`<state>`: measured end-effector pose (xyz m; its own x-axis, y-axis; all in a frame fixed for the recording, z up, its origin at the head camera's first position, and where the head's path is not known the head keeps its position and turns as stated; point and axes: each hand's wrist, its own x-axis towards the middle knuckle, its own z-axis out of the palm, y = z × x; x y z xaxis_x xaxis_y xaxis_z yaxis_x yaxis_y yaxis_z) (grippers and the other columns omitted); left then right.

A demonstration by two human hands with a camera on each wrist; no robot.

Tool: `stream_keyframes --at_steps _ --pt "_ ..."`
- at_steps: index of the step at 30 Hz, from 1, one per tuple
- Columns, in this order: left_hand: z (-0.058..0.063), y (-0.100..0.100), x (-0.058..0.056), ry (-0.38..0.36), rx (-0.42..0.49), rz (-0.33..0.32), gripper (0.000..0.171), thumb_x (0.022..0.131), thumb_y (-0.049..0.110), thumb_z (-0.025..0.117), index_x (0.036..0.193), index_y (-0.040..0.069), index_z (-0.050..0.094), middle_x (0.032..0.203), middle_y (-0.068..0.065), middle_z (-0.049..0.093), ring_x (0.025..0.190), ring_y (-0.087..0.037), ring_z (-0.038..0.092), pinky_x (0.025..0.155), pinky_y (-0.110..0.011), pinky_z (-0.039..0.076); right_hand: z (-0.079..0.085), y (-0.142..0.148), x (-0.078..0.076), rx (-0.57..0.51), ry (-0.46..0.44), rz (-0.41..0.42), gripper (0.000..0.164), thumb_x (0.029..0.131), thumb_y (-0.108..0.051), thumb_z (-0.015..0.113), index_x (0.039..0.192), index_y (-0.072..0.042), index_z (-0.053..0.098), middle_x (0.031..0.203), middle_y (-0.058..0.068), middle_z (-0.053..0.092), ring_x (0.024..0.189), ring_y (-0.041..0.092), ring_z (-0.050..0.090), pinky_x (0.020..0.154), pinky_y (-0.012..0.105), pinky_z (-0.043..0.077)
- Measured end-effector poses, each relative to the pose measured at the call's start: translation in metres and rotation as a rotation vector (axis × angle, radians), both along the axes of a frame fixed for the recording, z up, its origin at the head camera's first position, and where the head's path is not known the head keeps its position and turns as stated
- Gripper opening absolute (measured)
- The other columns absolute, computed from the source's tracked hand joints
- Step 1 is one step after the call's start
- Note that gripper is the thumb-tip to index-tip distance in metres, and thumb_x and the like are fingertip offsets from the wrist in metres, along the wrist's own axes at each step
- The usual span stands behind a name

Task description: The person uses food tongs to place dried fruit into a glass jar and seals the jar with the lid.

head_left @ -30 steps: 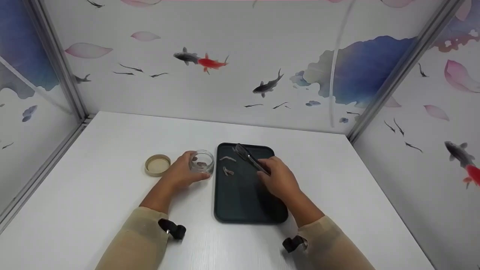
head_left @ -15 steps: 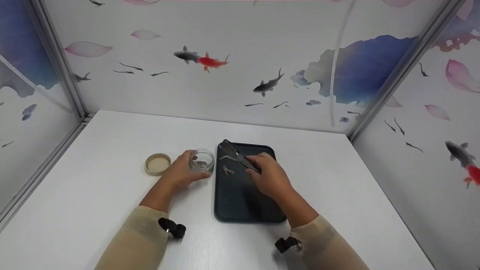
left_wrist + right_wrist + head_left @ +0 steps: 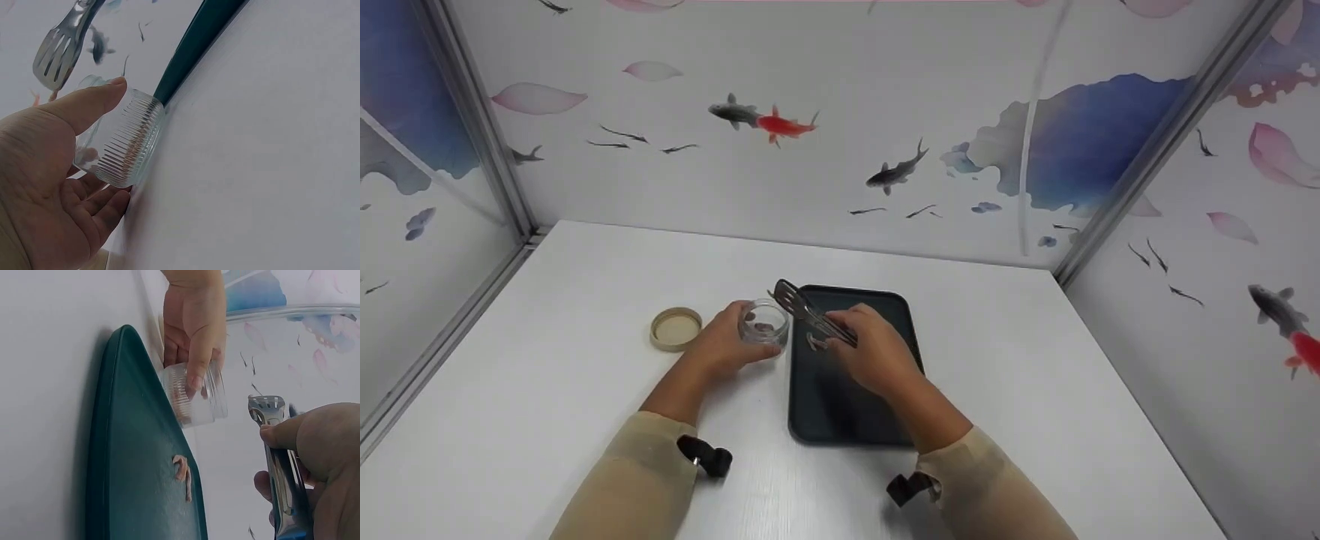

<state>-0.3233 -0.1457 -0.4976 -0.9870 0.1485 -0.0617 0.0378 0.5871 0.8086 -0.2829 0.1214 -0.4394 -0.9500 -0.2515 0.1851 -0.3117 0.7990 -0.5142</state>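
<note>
My left hand (image 3: 721, 343) grips a clear glass jar (image 3: 775, 337) with ribbed sides, standing on the table. A few brownish pieces lie inside it. Metal tongs (image 3: 810, 309) with slotted heads are held between the thumb and fingers of my right hand (image 3: 877, 352). Their tip is above and beside the jar's mouth. In the left wrist view a small brownish piece (image 3: 53, 95) shows at the tip of the tongs. A pale brown twisted strip (image 3: 181, 469) lies on the dark green tray (image 3: 847, 405), partly covered by my right hand in the head view.
A round beige lid (image 3: 675, 330) lies left of the jar, close to my left forearm. The white table (image 3: 585, 315) meets a printed wall panel (image 3: 660, 187) behind, with further panels at both sides.
My right hand has carried the tongs leftward from over the tray to beside the jar's mouth. My left hand and the jar have stayed in place.
</note>
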Motion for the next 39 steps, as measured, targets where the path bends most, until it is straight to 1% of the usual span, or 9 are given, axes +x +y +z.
stream_keyframes --at_steps 3,7,13,18,23,26,30,34,39 --pt "0.001 0.0 0.001 -0.003 0.005 -0.001 0.106 0.085 0.05 0.088 0.166 0.011 0.031 0.166 -0.015 0.049 0.154 -0.036 0.046 0.127 -0.055 0.036 -0.002 -0.005 0.001 -0.004 -0.009 0.017 0.04 0.102 -0.028 0.075 0.142 -0.028 0.07 0.119 -0.008 0.066 0.095 0.013 0.06 0.082 0.034 0.053" --pt "0.001 -0.001 0.001 -0.004 0.011 0.003 0.106 0.085 0.05 0.088 0.166 0.012 0.031 0.166 -0.014 0.049 0.154 -0.036 0.047 0.128 -0.056 0.036 -0.004 -0.011 0.0 -0.006 -0.031 0.033 0.042 0.103 -0.029 0.074 0.145 -0.029 0.068 0.121 -0.009 0.066 0.096 0.012 0.061 0.084 0.035 0.054" --pt "-0.001 -0.002 0.0 0.004 0.009 0.01 0.106 0.084 0.05 0.089 0.166 0.014 0.033 0.166 -0.015 0.048 0.154 -0.037 0.047 0.127 -0.056 0.036 -0.007 -0.017 -0.001 0.004 -0.024 0.058 0.044 0.103 -0.03 0.074 0.147 -0.028 0.067 0.123 -0.006 0.067 0.096 0.013 0.061 0.085 0.036 0.054" --pt "-0.003 -0.002 -0.002 0.026 0.014 -0.005 0.102 0.084 0.048 0.089 0.163 0.011 0.036 0.162 -0.018 0.051 0.151 -0.037 0.049 0.126 -0.058 0.037 -0.009 -0.019 0.001 0.023 -0.024 0.074 0.046 0.102 -0.032 0.076 0.146 -0.027 0.067 0.122 -0.005 0.067 0.095 0.013 0.06 0.085 0.036 0.054" --pt "-0.004 -0.003 -0.004 0.037 0.039 -0.015 0.1 0.083 0.044 0.091 0.161 0.008 0.039 0.158 -0.018 0.055 0.149 -0.037 0.051 0.127 -0.057 0.037 -0.01 -0.019 0.002 0.016 -0.035 0.056 0.056 0.099 -0.035 0.079 0.152 -0.026 0.062 0.129 -0.004 0.065 0.101 0.012 0.062 0.089 0.037 0.057" --pt "-0.004 -0.003 -0.004 0.037 0.05 -0.021 0.1 0.083 0.041 0.091 0.161 0.007 0.038 0.158 -0.017 0.055 0.15 -0.037 0.05 0.127 -0.057 0.036 -0.011 -0.019 0.002 0.009 -0.044 0.042 0.061 0.098 -0.036 0.08 0.155 -0.026 0.059 0.133 -0.003 0.064 0.102 0.012 0.062 0.088 0.036 0.057" --pt "-0.004 -0.003 -0.003 0.042 0.046 -0.028 0.099 0.084 0.039 0.091 0.161 0.006 0.038 0.16 -0.018 0.053 0.151 -0.037 0.049 0.127 -0.057 0.036 -0.012 -0.019 0.002 -0.007 -0.057 0.013 0.067 0.096 -0.039 0.082 0.156 -0.026 0.057 0.136 -0.002 0.061 0.102 0.015 0.063 0.086 0.036 0.056" --pt "-0.005 -0.003 -0.003 0.041 0.03 -0.023 0.1 0.084 0.041 0.091 0.161 0.007 0.038 0.161 -0.018 0.052 0.152 -0.037 0.048 0.127 -0.057 0.036 -0.011 -0.017 0.003 -0.015 -0.065 -0.025 0.073 0.092 -0.041 0.085 0.157 -0.026 0.055 0.139 -0.001 0.06 0.106 0.019 0.064 0.088 0.036 0.057" --pt "-0.007 -0.003 -0.005 0.056 0.036 -0.025 0.1 0.084 0.041 0.091 0.161 0.006 0.038 0.16 -0.019 0.053 0.151 -0.037 0.05 0.127 -0.057 0.037 -0.011 -0.014 0.003 -0.02 -0.056 -0.032 0.074 0.092 -0.041 0.085 0.157 -0.025 0.055 0.138 0.0 0.06 0.107 0.02 0.065 0.088 0.037 0.056"
